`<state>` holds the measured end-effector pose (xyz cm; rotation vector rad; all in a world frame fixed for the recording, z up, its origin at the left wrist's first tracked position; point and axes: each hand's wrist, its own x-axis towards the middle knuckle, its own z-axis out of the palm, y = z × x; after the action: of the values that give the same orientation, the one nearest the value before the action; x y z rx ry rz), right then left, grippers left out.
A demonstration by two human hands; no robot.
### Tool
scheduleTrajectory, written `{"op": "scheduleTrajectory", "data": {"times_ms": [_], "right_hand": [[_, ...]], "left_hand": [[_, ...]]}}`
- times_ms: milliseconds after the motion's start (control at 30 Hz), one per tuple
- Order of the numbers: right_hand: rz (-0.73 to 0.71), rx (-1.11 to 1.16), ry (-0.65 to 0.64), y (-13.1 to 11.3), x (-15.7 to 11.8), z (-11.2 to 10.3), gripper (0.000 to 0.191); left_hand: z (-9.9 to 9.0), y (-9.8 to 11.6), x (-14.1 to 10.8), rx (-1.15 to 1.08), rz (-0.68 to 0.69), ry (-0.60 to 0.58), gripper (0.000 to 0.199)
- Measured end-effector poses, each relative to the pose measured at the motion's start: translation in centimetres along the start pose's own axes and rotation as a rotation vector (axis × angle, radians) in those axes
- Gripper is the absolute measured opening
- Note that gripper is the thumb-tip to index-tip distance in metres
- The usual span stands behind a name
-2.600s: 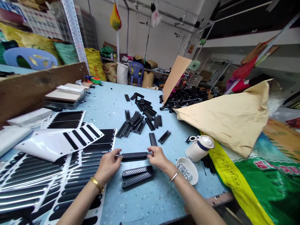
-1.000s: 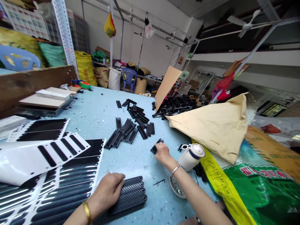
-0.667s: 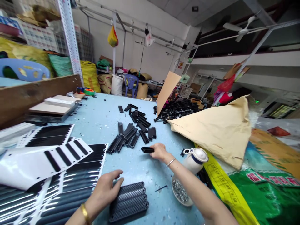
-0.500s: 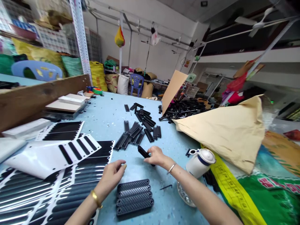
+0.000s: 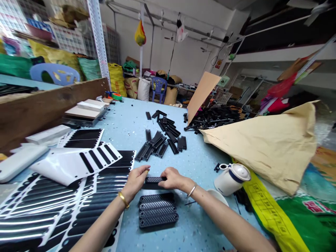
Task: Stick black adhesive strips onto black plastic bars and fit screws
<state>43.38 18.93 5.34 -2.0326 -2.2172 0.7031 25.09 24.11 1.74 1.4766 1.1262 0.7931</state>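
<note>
Between my two hands a black textured bar (image 5: 153,180) lies level, just beyond a block of similar bars (image 5: 158,210) set side by side on the blue table. My left hand (image 5: 136,180) has its thumb and fingers closed at the bar's left end. On the right end, my right hand (image 5: 172,179) grips it with fingers bent over. A loose pile of black slotted pieces (image 5: 153,145) lies farther up the table.
Sheets of black strips (image 5: 105,196) cover the left. A white lidded mug (image 5: 232,178) and a bowl (image 5: 216,203) stand right. Behind them are brown paper (image 5: 267,143) and a heap of black parts (image 5: 215,118).
My right hand has brought the bar from a slant to level. My left hand has moved up and right to its other end. The view has shifted a little.
</note>
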Motion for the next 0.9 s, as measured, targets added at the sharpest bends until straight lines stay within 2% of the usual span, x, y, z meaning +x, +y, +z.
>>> {"op": "scheduleTrajectory", "data": {"times_ms": [167, 267, 400, 467, 667, 800, 900], "right_hand": [[-0.035, 0.172, 0.088, -0.1, -1.2, 1.3, 0.015], [-0.031, 0.351, 0.190, 0.7, -1.9, 2.3, 0.022], [0.062, 0.637, 0.384, 1.8, -3.0, 4.1, 0.050], [0.108, 0.768, 0.482, 1.7, -3.7, 5.1, 0.056], [0.159, 1.005, 0.651, -0.2, -6.4, 7.5, 0.050], [0.182, 1.057, 0.709, -0.9, -7.7, 8.3, 0.048], [0.179, 1.060, 0.734, -1.1, -8.5, 8.1, 0.049]], "left_hand": [[-0.2, 0.2, -1.4, 0.015, 0.014, -0.070, 0.040], [-0.5, 0.6, -2.7, 0.027, 0.021, -0.101, 0.032], [-0.3, 0.4, -5.0, 0.006, 0.036, -0.008, 0.041], [0.3, 0.1, -6.4, -0.024, 0.044, 0.053, 0.050], [2.6, -0.9, -9.5, -0.075, 0.055, 0.162, 0.053], [2.8, -0.7, -10.4, -0.081, 0.057, 0.175, 0.050], [2.6, -0.5, -10.7, -0.075, 0.067, 0.182, 0.051]]}}
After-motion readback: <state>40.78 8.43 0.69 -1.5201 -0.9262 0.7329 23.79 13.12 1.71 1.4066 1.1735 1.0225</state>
